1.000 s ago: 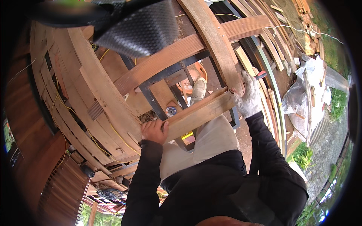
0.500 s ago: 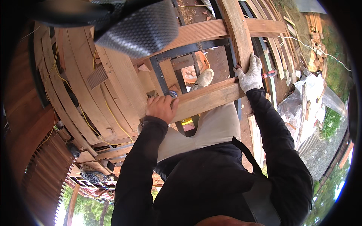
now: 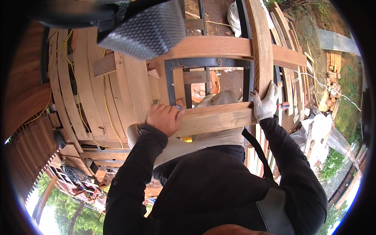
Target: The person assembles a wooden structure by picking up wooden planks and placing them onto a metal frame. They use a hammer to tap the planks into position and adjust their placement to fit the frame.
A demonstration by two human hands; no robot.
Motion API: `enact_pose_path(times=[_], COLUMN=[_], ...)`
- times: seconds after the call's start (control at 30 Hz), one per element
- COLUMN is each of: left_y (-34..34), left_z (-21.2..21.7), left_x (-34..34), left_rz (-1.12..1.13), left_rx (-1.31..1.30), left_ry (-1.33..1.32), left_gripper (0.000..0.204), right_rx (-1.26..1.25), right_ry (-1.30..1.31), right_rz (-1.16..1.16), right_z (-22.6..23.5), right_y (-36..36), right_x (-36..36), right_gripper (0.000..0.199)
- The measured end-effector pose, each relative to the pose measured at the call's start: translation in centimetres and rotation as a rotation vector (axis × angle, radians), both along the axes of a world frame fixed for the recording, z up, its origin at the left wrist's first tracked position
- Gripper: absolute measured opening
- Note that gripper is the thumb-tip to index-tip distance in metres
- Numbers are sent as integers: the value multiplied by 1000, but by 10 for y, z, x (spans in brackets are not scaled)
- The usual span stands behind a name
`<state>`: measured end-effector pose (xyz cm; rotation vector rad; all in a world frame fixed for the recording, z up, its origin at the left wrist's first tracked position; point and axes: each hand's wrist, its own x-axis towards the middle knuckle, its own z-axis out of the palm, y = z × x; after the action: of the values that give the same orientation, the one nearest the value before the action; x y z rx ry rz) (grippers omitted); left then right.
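A short light wooden board (image 3: 213, 118) lies crosswise in front of my chest, against a black metal frame (image 3: 171, 87). My bare left hand (image 3: 164, 118) presses on the board's left end, with a small blue object just showing by the fingers. My right hand (image 3: 265, 104), in a white knit glove, grips the board's right end where it meets an upright curved plank (image 3: 261, 47). A small red-tipped item (image 3: 283, 105) shows beside the gloved hand. My black sleeves and beige trousers fill the lower middle.
A wider curved plank (image 3: 219, 47) crosses above the frame. Wooden decking boards (image 3: 86, 90) with a yellow cable (image 3: 106, 113) run at the left. Stacked timber (image 3: 333, 66), white sacks (image 3: 319, 129) and grass lie at the right. A dark mesh cap brim (image 3: 145, 27) covers the top.
The view has swung so the board now sits level. Both hands have kept their hold on its ends, and the gloved hand has come to rest against the upright plank.
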<state>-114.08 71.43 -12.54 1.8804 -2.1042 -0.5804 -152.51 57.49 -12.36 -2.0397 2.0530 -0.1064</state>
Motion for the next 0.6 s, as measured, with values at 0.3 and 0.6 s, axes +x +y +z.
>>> enact_pose_path(times=[0.3, 0.6], left_y=[4, 8], left_z=[3, 10], left_x=[-6, -4], left_rz=[24, 27], left_rx=[-111, -61], left_ry=[-30, -113], left_gripper=[28, 35], right_rx=[-92, -101], right_ry=[-79, -163], right_rz=[-8, -37], right_z=[15, 15], right_y=[0, 3], right_x=[5, 11], right_gripper=[99, 92])
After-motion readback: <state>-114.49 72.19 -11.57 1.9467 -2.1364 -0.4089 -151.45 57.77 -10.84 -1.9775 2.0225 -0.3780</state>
